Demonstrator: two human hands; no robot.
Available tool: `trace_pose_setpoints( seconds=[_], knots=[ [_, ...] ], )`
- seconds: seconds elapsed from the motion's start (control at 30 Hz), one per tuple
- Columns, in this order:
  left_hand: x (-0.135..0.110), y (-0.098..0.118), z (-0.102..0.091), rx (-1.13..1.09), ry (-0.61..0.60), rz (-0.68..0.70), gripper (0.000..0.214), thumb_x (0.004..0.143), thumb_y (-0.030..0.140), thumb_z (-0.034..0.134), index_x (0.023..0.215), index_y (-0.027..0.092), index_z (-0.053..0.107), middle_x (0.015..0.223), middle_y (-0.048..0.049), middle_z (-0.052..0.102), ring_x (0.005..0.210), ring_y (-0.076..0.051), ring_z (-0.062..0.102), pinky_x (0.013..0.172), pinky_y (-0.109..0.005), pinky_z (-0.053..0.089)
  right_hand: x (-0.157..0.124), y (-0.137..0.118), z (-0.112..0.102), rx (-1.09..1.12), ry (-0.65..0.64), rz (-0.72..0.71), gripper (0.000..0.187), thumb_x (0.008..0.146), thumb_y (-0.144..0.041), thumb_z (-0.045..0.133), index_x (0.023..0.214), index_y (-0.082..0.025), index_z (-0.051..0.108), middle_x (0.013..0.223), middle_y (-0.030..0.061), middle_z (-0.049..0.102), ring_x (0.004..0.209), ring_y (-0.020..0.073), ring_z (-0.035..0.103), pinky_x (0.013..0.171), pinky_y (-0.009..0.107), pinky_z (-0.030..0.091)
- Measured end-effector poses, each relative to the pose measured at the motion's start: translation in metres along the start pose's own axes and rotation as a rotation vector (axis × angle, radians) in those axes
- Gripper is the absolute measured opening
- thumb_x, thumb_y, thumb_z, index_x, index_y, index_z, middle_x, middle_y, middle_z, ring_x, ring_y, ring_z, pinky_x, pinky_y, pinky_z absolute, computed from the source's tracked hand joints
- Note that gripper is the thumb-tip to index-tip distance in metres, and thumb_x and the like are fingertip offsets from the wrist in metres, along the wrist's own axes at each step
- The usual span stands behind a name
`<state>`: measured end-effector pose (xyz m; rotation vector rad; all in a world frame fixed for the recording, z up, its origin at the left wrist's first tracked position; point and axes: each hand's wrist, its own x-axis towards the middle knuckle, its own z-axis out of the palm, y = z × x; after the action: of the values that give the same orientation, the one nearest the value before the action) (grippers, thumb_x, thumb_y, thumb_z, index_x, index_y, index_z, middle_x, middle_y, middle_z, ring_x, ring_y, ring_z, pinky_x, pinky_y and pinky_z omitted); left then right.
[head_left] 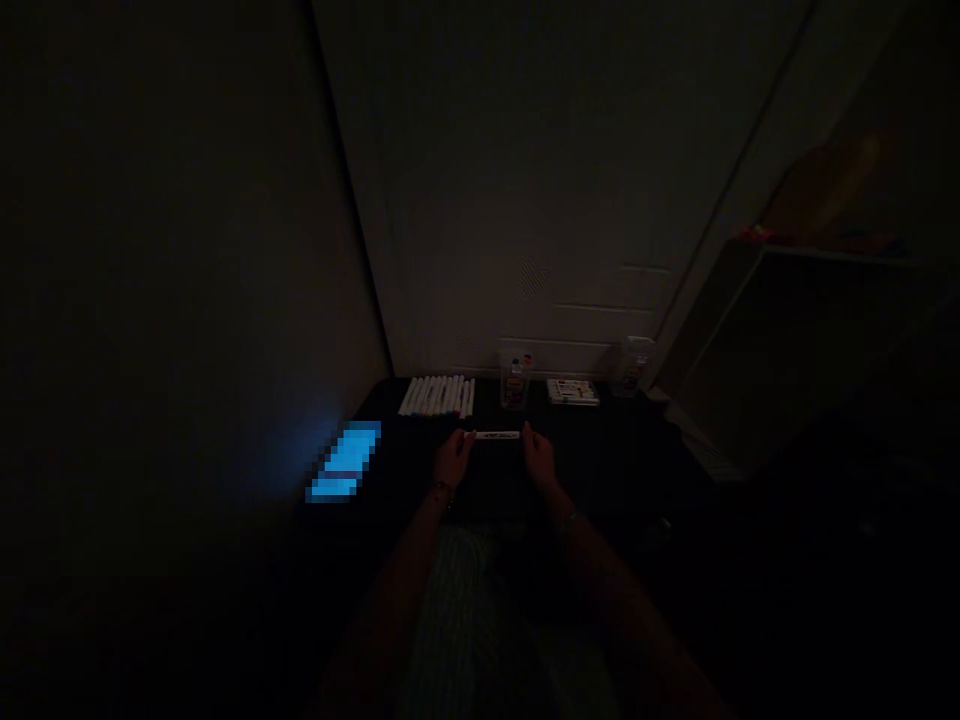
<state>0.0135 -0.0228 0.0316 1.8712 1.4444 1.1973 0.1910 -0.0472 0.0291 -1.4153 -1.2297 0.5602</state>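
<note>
A white marker point(498, 435) lies level between my two hands, above the dark tabletop. My left hand point(452, 460) is closed on its left end, and my right hand point(538, 456) grips its right end. Behind my left hand a row of white markers point(437, 396) lies side by side, with coloured ends towards me. Beyond the held marker stands a clear plastic case point(514, 382) with a few markers in it. To its right is a flat stack of white markers point(573, 392). The room is very dark, so finger details are hard to see.
A glowing blue, pixelated screen point(345, 462) lies at the table's left edge. Another clear case point(634, 366) stands at the back right. Walls close in the back and left of the black table point(615, 460). A large box-like shape point(825, 340) is on the right.
</note>
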Motion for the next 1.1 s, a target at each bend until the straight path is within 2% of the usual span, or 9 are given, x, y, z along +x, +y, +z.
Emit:
trace_pose_setpoints(
  seconds=[0.2, 0.47, 0.9, 1.1],
  knots=[
    [0.0001, -0.003, -0.0004, 0.006, 0.002, -0.001, 0.033, 0.08, 0.046, 0.035, 0.069, 0.019, 0.048, 0.06, 0.005, 0.047, 0.058, -0.008, 0.043, 0.055, -0.018, 0.031, 0.0025, 0.0013, 0.0023, 0.004, 0.015, 0.037, 0.057, 0.078, -0.058, 0.03, 0.06, -0.012, 0.057, 0.056, 0.0, 0.051, 0.053, 0.0091, 0.04, 0.047, 0.02, 0.027],
    [-0.0004, 0.0021, 0.0015, -0.069, -0.008, 0.008, 0.034, 0.078, 0.048, 0.037, 0.069, 0.018, 0.05, 0.061, 0.0042, 0.049, 0.059, -0.009, 0.043, 0.056, -0.019, 0.031, -0.0007, -0.0028, -0.0017, 0.066, 0.058, 0.051, 0.052, 0.076, -0.059, 0.034, 0.051, -0.016, 0.048, 0.047, -0.002, 0.042, 0.046, 0.0084, 0.035, 0.043, 0.021, 0.023],
    [-0.0006, 0.0038, 0.0007, -0.055, 0.02, -0.006, 0.034, 0.078, 0.048, 0.037, 0.064, 0.019, 0.047, 0.054, 0.0049, 0.043, 0.053, -0.008, 0.04, 0.051, -0.02, 0.028, 0.0001, -0.0043, 0.0007, 0.013, 0.069, 0.024, 0.052, 0.077, -0.058, 0.034, 0.049, -0.016, 0.048, 0.046, -0.0013, 0.045, 0.046, 0.0092, 0.038, 0.044, 0.021, 0.023],
    [-0.0005, 0.0033, 0.0018, -0.05, 0.006, -0.014, 0.035, 0.078, 0.049, 0.037, 0.064, 0.019, 0.048, 0.054, 0.0052, 0.044, 0.052, -0.008, 0.039, 0.051, -0.02, 0.028, -0.0003, -0.0074, 0.0013, 0.105, 0.069, 0.078, 0.053, 0.075, -0.06, 0.035, 0.054, -0.014, 0.052, 0.051, 0.0002, 0.049, 0.05, 0.0095, 0.04, 0.045, 0.02, 0.026]
  ],
)
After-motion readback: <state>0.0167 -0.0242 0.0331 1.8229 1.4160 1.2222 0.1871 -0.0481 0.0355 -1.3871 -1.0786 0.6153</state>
